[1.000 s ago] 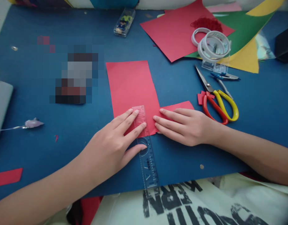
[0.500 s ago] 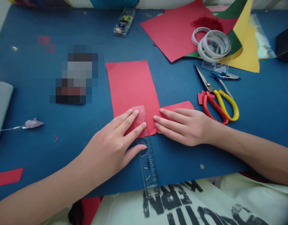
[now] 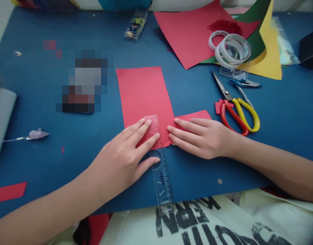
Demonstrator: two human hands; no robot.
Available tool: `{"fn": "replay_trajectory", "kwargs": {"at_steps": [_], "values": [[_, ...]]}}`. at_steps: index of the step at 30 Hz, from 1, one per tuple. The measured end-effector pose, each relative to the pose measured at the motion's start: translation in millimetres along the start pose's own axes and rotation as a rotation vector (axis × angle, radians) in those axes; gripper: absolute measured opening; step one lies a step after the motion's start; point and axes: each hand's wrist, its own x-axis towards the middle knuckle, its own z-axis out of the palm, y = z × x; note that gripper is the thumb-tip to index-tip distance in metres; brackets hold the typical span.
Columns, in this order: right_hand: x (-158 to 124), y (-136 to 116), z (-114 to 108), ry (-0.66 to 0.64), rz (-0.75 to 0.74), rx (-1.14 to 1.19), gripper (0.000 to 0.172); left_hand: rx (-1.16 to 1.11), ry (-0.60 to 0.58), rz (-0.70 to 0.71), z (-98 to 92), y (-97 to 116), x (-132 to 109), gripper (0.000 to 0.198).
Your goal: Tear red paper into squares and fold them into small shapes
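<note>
A sheet of red paper point(image 3: 144, 92) lies flat on the blue table in front of me. Across its lower edge rests a clear plastic ruler point(image 3: 162, 183), whose near end reaches past the table's front edge. My left hand point(image 3: 128, 154) lies open on the ruler and paper, fingers spread and pressing down. My right hand point(image 3: 199, 137) is flat, its fingertips on the right edge of the red sheet. Beneath it is a smaller red paper piece point(image 3: 194, 115), partly covered by the fingers.
Scissors point(image 3: 234, 105) with red and yellow handles lie at right, beside a blue compass point(image 3: 244, 82). Behind them, tape rolls point(image 3: 234, 51) sit on coloured paper sheets point(image 3: 184, 37). A clear case point(image 3: 136, 25) is at the back, a red strip point(image 3: 10, 191) at front left.
Both hands, the ruler and the red sheet stay nearly in place. The far red sheet's left edge looks more curled up. The view has shifted slightly.
</note>
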Motion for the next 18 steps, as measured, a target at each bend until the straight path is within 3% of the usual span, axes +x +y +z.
{"fn": "replay_trajectory", "kwargs": {"at_steps": [18], "values": [[1.2,0.3,-0.9,0.007,0.015,0.044,0.021,0.008,0.0,0.005,1.1,0.5,0.4,0.042]]}}
